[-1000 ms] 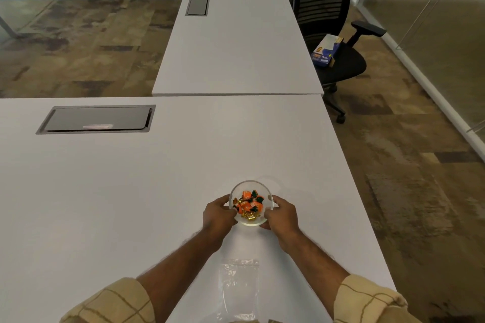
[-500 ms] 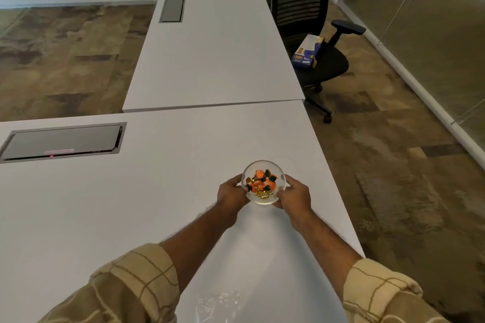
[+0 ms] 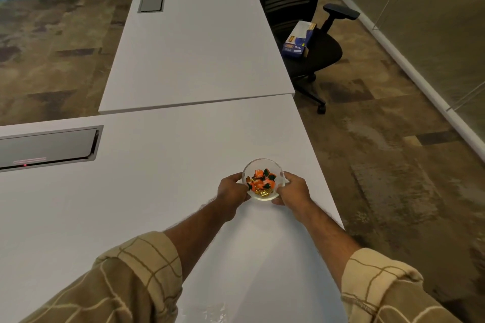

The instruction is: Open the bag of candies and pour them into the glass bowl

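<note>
A small glass bowl (image 3: 263,166) stands on the white table (image 3: 157,191), near its right edge. Inside lie several wrapped candies (image 3: 261,182) in orange, green and gold. My left hand (image 3: 232,189) grips the bowl's left side and my right hand (image 3: 294,189) grips its right side. The clear plastic bag (image 3: 214,313) lies flat on the table at the bottom edge of the view, between my forearms, and looks empty.
A grey cable hatch (image 3: 47,148) is set into the table at the left. A second white table (image 3: 196,42) joins at the far side. A black office chair (image 3: 301,21) with a blue box (image 3: 298,39) on its seat stands at the right.
Both hands have pushed the bowl farther away from me and toward the right edge. The bag has slid toward the bottom of the view as my head turned.
</note>
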`<state>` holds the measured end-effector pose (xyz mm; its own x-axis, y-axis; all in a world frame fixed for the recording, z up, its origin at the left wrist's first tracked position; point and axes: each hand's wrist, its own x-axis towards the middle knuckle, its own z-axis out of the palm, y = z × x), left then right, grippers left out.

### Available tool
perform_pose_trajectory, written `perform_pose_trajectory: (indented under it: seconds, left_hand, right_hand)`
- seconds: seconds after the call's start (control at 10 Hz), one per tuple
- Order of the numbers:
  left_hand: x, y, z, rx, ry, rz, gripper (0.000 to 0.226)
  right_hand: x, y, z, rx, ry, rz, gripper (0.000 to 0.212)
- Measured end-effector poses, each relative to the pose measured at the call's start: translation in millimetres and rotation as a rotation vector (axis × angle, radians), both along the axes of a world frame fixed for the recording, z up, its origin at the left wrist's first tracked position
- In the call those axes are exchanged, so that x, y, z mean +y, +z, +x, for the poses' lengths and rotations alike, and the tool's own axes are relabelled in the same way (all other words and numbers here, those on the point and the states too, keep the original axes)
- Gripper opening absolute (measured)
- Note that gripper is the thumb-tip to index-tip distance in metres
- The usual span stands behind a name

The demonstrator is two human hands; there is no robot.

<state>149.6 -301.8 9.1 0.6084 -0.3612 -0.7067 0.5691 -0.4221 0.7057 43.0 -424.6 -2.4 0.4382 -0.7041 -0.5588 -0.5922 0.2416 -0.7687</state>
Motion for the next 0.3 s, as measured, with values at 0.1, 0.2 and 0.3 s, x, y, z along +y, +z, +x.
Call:
perform_pose_trajectory:
  seconds: [0.1, 0.2, 0.3]
  left_hand:
    - [-1, 1, 3, -0.035, -0.079, 0.044, 0.052]
    - [12, 11, 3, -0.087, -0.185, 0.09, 0.06]
    - [29, 14, 9, -0.245, -0.198, 0.181, 0.068]
  right_hand:
    - [-3, 4, 4, 0.057, 0.054, 0.014, 0.057]
    - [0, 10, 2, 0.111, 0.112, -0.036, 0.055]
    - [10, 16, -3, 0.181, 0.085, -0.185, 0.067]
